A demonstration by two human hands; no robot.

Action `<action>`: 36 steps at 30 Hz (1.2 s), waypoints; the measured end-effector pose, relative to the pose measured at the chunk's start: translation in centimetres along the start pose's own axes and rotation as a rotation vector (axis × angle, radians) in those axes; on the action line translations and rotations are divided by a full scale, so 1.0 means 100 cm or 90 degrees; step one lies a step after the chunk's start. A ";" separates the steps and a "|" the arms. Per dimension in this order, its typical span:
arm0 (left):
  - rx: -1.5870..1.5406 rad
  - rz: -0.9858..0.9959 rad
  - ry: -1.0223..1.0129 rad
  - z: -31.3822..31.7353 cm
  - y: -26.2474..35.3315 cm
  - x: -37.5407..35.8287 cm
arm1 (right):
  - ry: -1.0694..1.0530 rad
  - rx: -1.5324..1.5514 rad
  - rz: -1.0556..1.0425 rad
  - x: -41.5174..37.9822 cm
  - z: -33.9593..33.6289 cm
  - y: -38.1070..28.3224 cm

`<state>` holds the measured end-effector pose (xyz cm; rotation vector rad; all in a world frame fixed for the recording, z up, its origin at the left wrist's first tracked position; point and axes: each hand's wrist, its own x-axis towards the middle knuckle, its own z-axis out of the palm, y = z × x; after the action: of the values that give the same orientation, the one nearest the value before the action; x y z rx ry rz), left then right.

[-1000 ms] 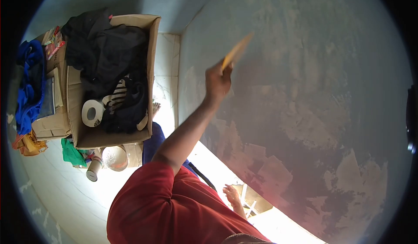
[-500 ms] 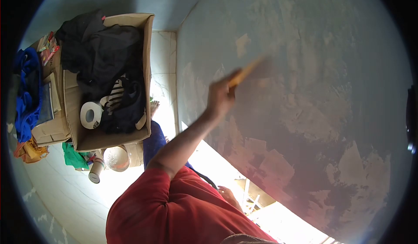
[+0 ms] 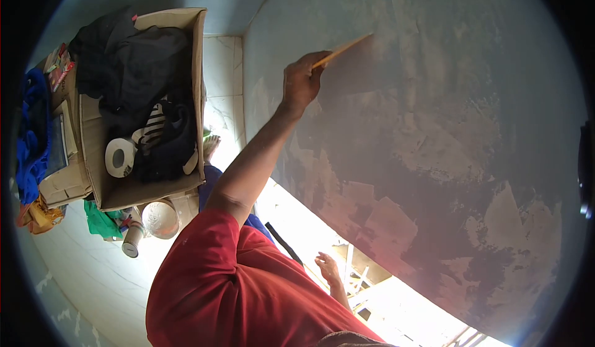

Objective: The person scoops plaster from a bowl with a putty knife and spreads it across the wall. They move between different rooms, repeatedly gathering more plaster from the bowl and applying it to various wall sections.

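Note:
My left hand (image 3: 302,82) is raised near the wall, its fingers closed round a thin, flat tool (image 3: 343,51) with an orange-yellow edge. The tool's far end lies against the upper part of the grey-blue wall (image 3: 372,139), which bears rough, paler patches; its blade is hard to make out. Lower down, beyond my red shirt, my right hand (image 3: 328,269) hangs in the air with its fingers partly spread and nothing visible in them.
On the left, a cardboard box (image 3: 199,93) holds dark clothes and a white roll (image 3: 119,157). Near it lie blue cloth (image 3: 34,139), green cloth (image 3: 101,222), a can (image 3: 132,240) and a round container (image 3: 160,219). Wooden pieces (image 3: 359,279) show at the lower right.
My left hand and the tool have moved up and slightly left along the wall. My right hand has risen a little. The whole view has shifted slightly.

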<state>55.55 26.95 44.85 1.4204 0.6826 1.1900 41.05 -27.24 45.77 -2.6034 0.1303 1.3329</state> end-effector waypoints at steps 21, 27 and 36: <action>-0.049 -0.067 0.246 0.001 -0.057 0.163 | -0.031 0.027 0.079 -0.003 0.006 -0.041; 0.083 -0.127 0.169 0.021 -0.067 0.239 | -0.073 0.097 0.156 -0.016 0.031 -0.018; 0.071 0.047 0.107 0.052 -0.076 0.176 | -0.074 0.197 0.170 -0.028 0.025 -0.039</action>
<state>67.71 42.57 43.20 1.4588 0.8295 1.3594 38.08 -22.89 47.19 -2.3018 0.6308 1.4128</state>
